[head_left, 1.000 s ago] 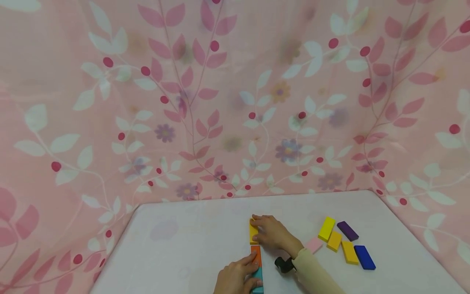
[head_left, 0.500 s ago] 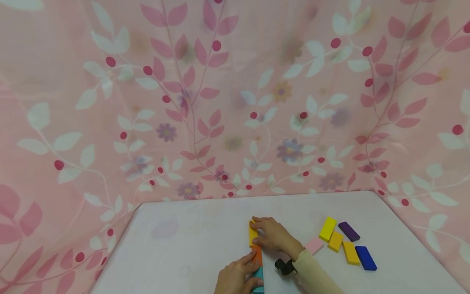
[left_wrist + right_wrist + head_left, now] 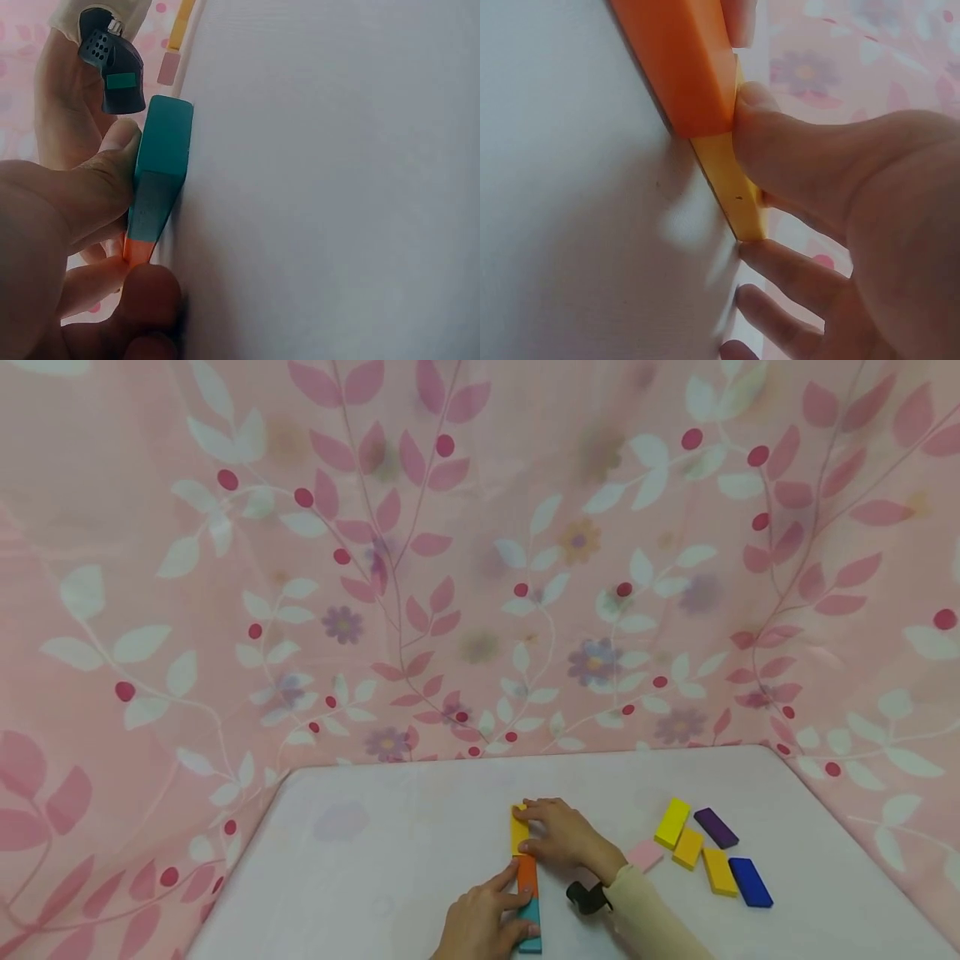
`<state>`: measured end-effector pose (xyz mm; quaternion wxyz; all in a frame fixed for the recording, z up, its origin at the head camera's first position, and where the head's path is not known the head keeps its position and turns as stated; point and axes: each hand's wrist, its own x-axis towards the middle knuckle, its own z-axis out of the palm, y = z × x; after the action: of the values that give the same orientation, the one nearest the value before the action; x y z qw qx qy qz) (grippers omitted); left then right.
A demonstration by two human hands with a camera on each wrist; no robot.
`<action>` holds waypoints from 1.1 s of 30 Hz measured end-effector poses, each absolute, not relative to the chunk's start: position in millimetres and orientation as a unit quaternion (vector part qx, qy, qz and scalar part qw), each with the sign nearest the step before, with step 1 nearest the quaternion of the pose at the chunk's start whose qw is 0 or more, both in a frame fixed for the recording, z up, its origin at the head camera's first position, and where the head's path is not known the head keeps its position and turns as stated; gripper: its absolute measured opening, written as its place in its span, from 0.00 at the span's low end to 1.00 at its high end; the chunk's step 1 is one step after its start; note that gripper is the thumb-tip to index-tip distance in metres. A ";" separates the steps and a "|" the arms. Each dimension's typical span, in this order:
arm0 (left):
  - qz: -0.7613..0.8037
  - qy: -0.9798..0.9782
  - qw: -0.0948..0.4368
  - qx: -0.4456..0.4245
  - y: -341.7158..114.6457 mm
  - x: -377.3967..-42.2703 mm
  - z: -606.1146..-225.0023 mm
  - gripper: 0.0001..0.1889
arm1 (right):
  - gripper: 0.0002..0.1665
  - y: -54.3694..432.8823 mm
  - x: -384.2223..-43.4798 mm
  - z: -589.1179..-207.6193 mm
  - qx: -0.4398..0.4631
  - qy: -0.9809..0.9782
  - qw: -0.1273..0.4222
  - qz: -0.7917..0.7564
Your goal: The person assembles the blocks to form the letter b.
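Note:
An orange block (image 3: 527,875) and a teal block (image 3: 530,913) lie end to end in a line on the white table. A yellow-orange block (image 3: 520,831) continues that line at the far end, touching the orange one. My left hand (image 3: 480,920) holds the near part of the row, its thumb on the teal block and its fingers along the orange one. My right hand (image 3: 564,832) grips the yellow-orange block between thumb and fingers. In the right wrist view the thumb lies near the joint, and part of the yellow-orange block (image 3: 729,184) is hidden.
To the right lie a pink block (image 3: 645,855), a bright yellow block (image 3: 672,822), two orange-yellow blocks (image 3: 688,848), a purple block (image 3: 716,827) and a blue block (image 3: 751,882). A black wrist camera (image 3: 587,897) is on the right wrist. Patterned pink cloth (image 3: 480,610) hangs behind the table.
The yellow-orange block has come toward me with the right hand, closing a small gap to the orange block. The left index finger has stretched forward slightly.

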<state>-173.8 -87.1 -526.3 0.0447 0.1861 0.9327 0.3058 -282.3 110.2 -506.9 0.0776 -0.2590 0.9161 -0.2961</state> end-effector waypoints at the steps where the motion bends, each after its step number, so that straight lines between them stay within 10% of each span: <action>1: 0.306 0.933 0.046 0.186 -87.3 -174.0 -526.4 0.26 | 0.35 110.0 -282.0 -506.3 -0.258 0.916 0.079 -0.297; 33: 0.304 0.934 0.055 0.177 -86.9 -175.5 -526.1 0.26 | 0.34 118.4 -285.7 -508.7 -0.277 0.902 0.094 -0.319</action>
<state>-175.5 -86.9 -526.1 0.0549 0.1769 0.9345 0.3040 -285.7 118.4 -508.7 0.0942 -0.2768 0.9017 -0.3187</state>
